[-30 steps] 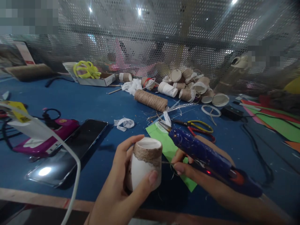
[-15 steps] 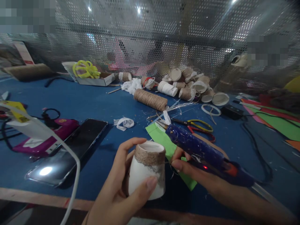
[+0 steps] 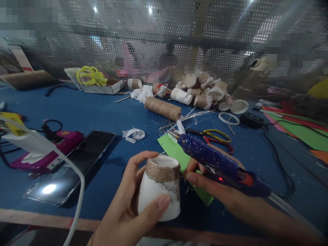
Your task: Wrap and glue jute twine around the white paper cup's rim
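At the near edge of a blue table [image 3: 120,118], as the head view shows, the left hand [image 3: 130,205] is curled around a white cup [image 3: 156,194], its thumb laid across the front wall and its forefinger reaching over the rim. The cup is held slightly tilted, narrow rim upward, and carries a band of brown twine [image 3: 162,173] just below that rim; grey markings show on the white wall under the band. Just beside it, the right hand [image 3: 214,184] grips a dark blue glue gun [image 3: 208,155], whose metal nozzle points away toward the upper left and is apart from the cup. A small red light glows on the gun, and a clear stick runs out of its back end. The right thumb and forefinger are pressed together close to the cup's twine band; whether a strand lies between them is too small to tell. Beneath the gun lies a green paper strip [image 3: 170,147], with red-and-yellow-handled scissors [image 3: 202,133] beyond it. Farther back a spool of twine [image 3: 162,108] rests on its side, in front of a heap of cups, among them a nested white stack [image 3: 180,96]. To the left are a phone [image 3: 89,147] and a purple power strip [image 3: 64,143], with a white cable [image 3: 81,191] arching down past them; at the right edge lie coloured paper sheets [image 3: 302,126].
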`<state>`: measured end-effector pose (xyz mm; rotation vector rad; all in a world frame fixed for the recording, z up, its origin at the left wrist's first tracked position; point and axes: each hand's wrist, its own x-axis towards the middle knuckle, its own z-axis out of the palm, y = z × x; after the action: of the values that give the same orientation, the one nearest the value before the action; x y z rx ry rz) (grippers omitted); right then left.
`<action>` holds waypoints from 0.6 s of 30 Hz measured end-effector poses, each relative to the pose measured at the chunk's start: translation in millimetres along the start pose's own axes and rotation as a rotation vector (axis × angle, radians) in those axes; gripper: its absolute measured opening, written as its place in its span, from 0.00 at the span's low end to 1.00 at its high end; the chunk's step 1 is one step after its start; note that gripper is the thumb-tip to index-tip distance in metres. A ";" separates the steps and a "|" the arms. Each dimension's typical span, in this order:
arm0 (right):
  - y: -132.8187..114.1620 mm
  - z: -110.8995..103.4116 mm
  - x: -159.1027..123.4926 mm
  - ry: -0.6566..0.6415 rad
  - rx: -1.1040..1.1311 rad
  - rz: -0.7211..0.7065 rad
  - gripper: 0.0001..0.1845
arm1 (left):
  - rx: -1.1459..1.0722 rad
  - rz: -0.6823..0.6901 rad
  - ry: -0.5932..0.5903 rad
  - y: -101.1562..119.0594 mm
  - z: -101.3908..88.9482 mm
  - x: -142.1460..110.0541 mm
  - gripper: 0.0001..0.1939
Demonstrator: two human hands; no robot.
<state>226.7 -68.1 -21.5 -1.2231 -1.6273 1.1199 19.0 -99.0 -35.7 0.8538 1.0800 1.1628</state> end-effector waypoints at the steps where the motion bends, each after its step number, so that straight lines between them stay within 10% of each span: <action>1: -0.1 -0.1 0.4 -0.003 0.009 0.009 0.11 | -0.004 -0.004 -0.003 -0.3 -0.4 -0.1 0.31; 18: -3.8 1.9 5.3 -0.018 0.110 0.049 0.08 | -0.107 -0.053 -0.060 1.0 -1.8 0.0 0.29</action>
<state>222.7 -63.8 -18.1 -1.1907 -1.5354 1.2374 17.1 -98.8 -35.3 0.7678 0.9772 1.1328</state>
